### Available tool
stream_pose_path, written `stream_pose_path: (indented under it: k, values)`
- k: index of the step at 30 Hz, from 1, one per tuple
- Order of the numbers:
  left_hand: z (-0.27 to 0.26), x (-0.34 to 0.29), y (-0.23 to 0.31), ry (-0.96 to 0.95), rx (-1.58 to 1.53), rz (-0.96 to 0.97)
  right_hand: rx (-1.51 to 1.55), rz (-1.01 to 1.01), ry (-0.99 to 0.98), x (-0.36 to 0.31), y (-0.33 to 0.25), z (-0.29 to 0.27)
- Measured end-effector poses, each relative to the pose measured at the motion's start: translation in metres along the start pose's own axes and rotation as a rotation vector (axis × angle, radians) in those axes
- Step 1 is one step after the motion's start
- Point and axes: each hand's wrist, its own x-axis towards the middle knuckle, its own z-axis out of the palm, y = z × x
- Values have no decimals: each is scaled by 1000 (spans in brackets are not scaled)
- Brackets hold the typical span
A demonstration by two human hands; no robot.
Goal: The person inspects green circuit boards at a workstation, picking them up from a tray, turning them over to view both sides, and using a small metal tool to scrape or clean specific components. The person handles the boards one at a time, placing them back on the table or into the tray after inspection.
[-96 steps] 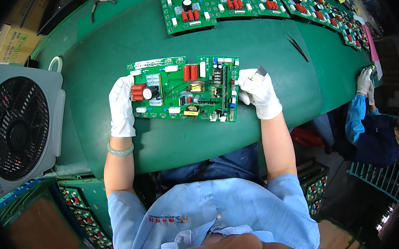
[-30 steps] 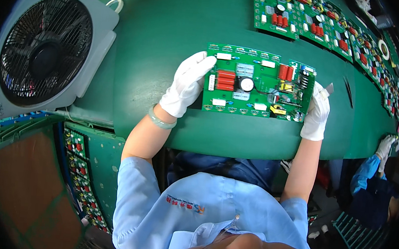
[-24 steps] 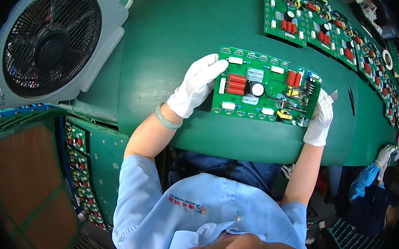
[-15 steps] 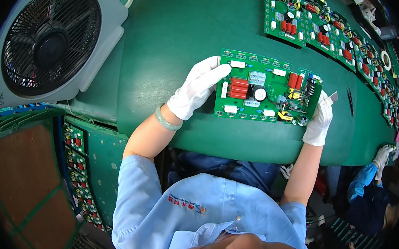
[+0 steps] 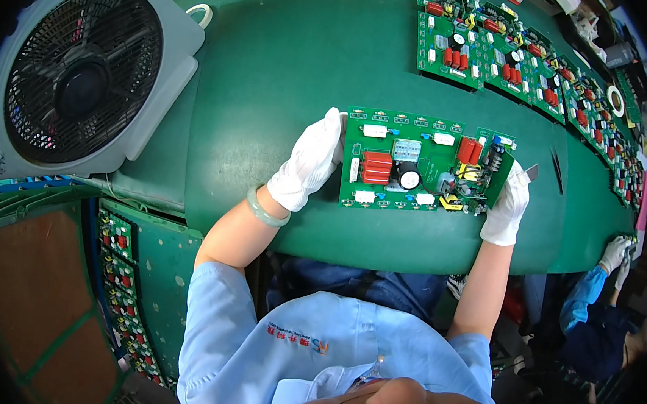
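A green circuit board (image 5: 435, 151) with red, white and yellow components and a round black capacitor is held between my two white-gloved hands, over the bench. My left hand (image 5: 313, 159) is closed at its left edge, the fingertips near the upper left corner and partly hidden. My right hand (image 5: 509, 205) grips the right edge, its fingers mostly out of sight behind an upright green board section. A small flat grey piece (image 5: 532, 172) juts out beside the right hand; what it belongs to I cannot tell.
A grey box fan (image 5: 82, 84) stands at the left. Several similar circuit boards (image 5: 455, 68) line the far right. Dark tweezers (image 5: 557, 172) lie right of my hand. More boards (image 5: 121, 277) are at lower left. A co-worker's gloved hand (image 5: 614, 254) shows at far right.
The board sits a little lower in the picture, and the whole view has shifted slightly. My left thumb has moved off the board's face to its left edge.
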Motion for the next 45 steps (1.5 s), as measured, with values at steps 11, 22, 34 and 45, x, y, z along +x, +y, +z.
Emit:
stream_pose_path:
  k: [11, 22, 34, 45]
  values:
    - [-25, 5, -17, 12, 92, -87, 72, 37, -6, 3, 2, 0]
    - [-10, 4, -13, 36, 3, 27, 92, 14, 6, -1, -4, 7]
    - [-13, 9, -3, -56, -85, -20, 58, 83, 96, -7, -5, 4]
    - [8, 3, 3, 56, -49, -69, -39, 63, 165, -26, -16, 13]
